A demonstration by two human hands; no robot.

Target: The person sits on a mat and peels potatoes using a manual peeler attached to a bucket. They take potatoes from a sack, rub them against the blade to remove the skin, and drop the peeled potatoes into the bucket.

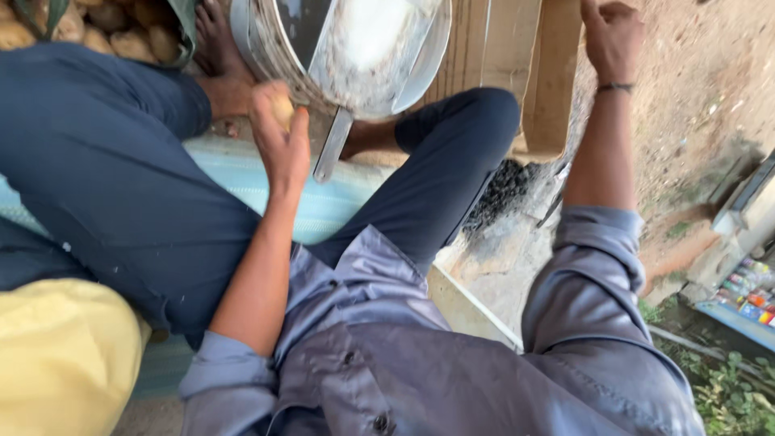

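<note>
Potato [282,109] gripped inside left hand [278,137].

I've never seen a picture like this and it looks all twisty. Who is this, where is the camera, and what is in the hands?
The camera sits on a person's head and looks down, so you see their own grey shirt, dark trousers and bare feet. The left hand holds a small potato close to a big metal bowl with a flat metal handle. The right hand is stretched out and rests on a cardboard box; it holds nothing that I can see. A sack of potatoes lies at the top left. The ground is bare dirt.
</note>
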